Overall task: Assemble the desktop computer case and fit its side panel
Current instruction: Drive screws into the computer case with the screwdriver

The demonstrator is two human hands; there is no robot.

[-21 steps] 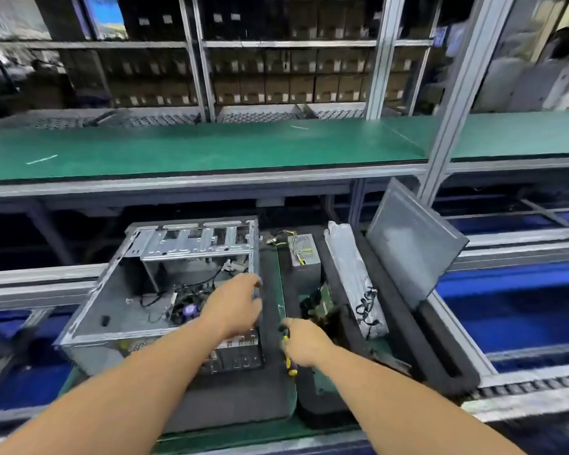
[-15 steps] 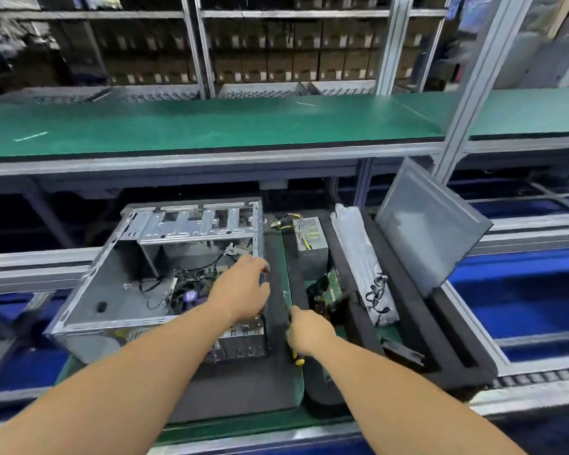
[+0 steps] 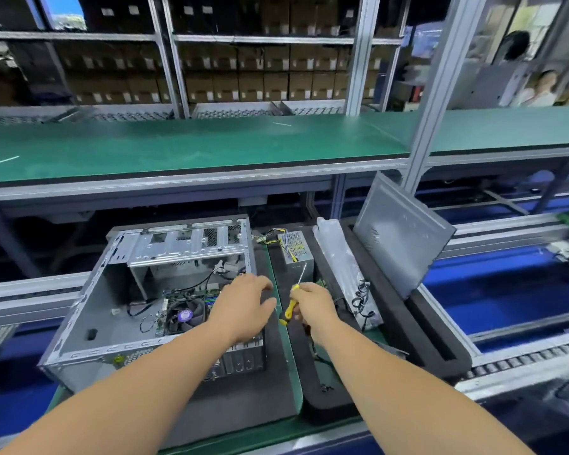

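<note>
An open grey computer case lies on its side on a dark foam pad, its motherboard and fan showing inside. My left hand rests on the case's right edge, fingers curled over the rim. Just to the right, my right hand grips a yellow-handled screwdriver with its shaft pointing up and away. The grey side panel leans upright in a slot of the black foam tray on the right.
A power supply with yellow wires and a plastic-wrapped part lie in the foam tray. A green shelf runs above. Blue conveyor rollers lie right. Two people stand far right.
My right hand has lifted the screwdriver from low beside the tray, so its shaft now points upward. My left hand stays on the case's right edge.
</note>
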